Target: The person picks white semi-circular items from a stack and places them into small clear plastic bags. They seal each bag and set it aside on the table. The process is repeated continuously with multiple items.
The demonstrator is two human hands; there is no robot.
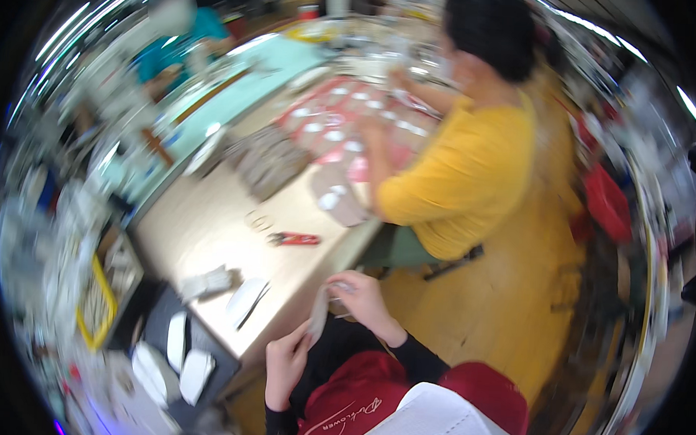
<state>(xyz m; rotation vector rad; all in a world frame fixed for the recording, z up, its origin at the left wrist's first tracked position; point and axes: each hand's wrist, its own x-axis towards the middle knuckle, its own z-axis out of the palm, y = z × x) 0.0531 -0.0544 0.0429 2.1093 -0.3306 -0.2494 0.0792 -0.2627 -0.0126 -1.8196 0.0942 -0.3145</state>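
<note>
Both of my hands are over my lap, just off the table's near corner. A thin, pale grey-white piece [318, 316], apparently fabric, stretches between them. My left hand [287, 359] pinches its lower end. My right hand [359, 298] is closed on its upper end, fingers curled. Just left of them on the table lies a white, flat, elongated piece [246, 300] with a dark edge. A small greyish bundle [208, 283] rests beside it. Farther up the tabletop is a red-handled tool [297, 239], blurred.
White curved pieces [196, 375] lie on a dark surface [224, 360] at lower left, near a yellow-rimmed bin [100, 305]. A stack of grey-brown pieces [267, 162] sits farther along the table [180, 227]. A co-worker in yellow [464, 172] sits at its right side, handling pieces on a red-patterned area.
</note>
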